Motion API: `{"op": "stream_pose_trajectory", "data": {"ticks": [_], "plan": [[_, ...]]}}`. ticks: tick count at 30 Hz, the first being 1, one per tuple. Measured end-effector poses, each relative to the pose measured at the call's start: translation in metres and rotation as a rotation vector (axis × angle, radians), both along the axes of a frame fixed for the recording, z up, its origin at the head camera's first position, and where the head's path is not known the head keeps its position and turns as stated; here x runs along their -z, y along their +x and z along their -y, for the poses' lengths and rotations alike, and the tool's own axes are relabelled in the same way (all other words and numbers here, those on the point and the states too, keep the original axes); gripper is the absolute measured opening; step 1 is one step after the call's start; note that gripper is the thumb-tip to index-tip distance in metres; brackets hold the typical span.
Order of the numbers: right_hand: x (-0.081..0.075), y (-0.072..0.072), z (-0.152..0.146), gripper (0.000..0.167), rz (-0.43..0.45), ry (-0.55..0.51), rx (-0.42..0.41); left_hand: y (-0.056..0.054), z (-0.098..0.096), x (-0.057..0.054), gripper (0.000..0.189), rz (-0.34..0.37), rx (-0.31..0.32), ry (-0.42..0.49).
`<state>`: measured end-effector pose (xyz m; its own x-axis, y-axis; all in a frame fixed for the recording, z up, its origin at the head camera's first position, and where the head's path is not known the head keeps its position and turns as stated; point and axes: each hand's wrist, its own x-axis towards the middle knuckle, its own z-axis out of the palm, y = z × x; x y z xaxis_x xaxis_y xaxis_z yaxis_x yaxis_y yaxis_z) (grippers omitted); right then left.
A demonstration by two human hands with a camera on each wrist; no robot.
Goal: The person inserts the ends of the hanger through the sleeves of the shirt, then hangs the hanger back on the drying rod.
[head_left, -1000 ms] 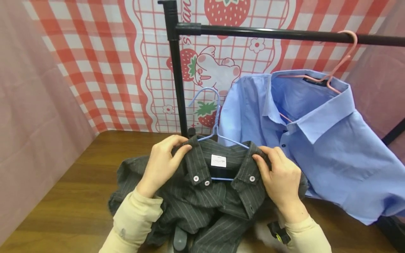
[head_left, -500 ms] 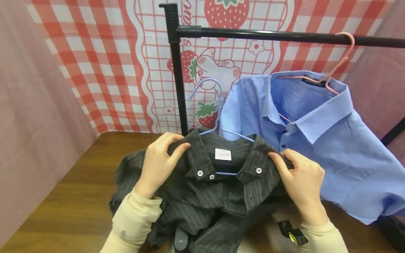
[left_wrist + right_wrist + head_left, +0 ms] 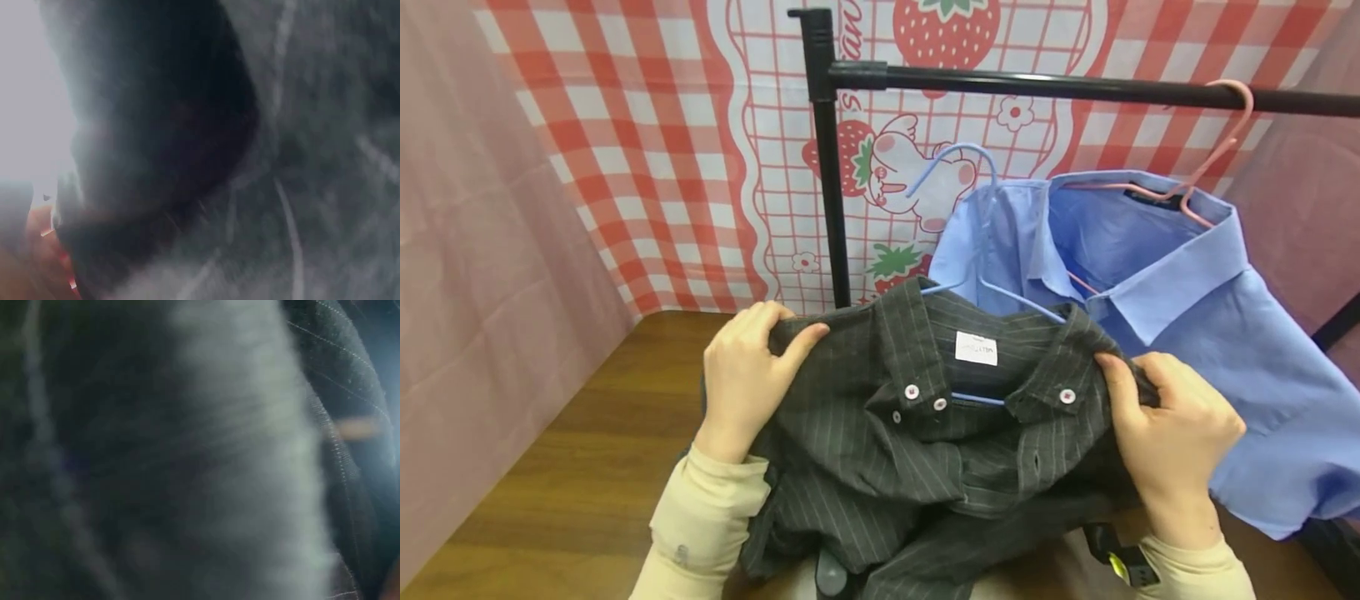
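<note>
A dark grey pinstriped shirt (image 3: 850, 450) hangs on a blue hanger (image 3: 988, 225), whose hook points up and to the left. My left hand (image 3: 745, 367) pinches the shirt's shoulder on the left between thumb and fingers. On the other side, my right hand (image 3: 1180, 433) pinches the right shoulder just outside the collar. The collar stands open around a white label (image 3: 976, 348), and the hanger's lower bar shows inside the neck. Blurred dark striped cloth (image 3: 325, 156) fills most of the left wrist view; the right wrist view is likewise covered by close cloth (image 3: 156, 456).
A black clothes rack (image 3: 1045, 87) stands behind the shirt. From its bar a light blue shirt (image 3: 1187, 308) hangs on a pink hanger (image 3: 1223, 150) at the right. Beneath is a wooden table (image 3: 572, 450), with a red-checked strawberry cloth (image 3: 647, 167) at the back.
Both hands have moved outward from the collar along the shoulders. The dark shirt and blue hanger have shifted up and to the right, the hook now overlapping the light blue shirt.
</note>
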<state>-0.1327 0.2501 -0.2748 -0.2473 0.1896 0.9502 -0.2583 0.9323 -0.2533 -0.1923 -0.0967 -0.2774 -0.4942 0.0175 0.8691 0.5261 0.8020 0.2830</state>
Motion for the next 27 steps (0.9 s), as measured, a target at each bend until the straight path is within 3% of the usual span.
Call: {"op": "stream_pose_trajectory", "data": {"ticks": [3, 5, 10, 12, 13, 18, 27], "plan": [[-0.004, 0.004, -0.008, 0.039, -0.005, -0.036, 0.025, 0.000, 0.005, -0.001, 0.046, 0.056, 0.029, 0.063], [-0.007, 0.006, -0.014, 0.039, -0.007, -0.069, 0.042, 0.000, 0.009, -0.002, 0.039, 0.127, 0.081, 0.133], [-0.014, 0.008, -0.027, 0.040, -0.016, -0.136, 0.100, 0.001, 0.015, -0.006, 0.026, 0.524, 0.509, 0.416], [-0.018, 0.008, -0.031, 0.041, -0.016, -0.143, 0.129, 0.002, 0.015, -0.007, 0.029, 0.678, 0.627, 0.482], [-0.020, 0.008, -0.033, 0.042, -0.017, -0.143, 0.140, 0.002, 0.014, -0.006, 0.032, 0.727, 0.652, 0.477], [-0.032, 0.009, -0.041, 0.044, -0.004, -0.185, 0.156, 0.003, 0.007, -0.003, 0.039, 0.814, 0.624, 0.306], [-0.048, 0.014, -0.050, 0.041, 0.105, -0.353, 0.124, 0.004, -0.006, 0.003, 0.043, 0.841, 0.560, 0.076]]}}
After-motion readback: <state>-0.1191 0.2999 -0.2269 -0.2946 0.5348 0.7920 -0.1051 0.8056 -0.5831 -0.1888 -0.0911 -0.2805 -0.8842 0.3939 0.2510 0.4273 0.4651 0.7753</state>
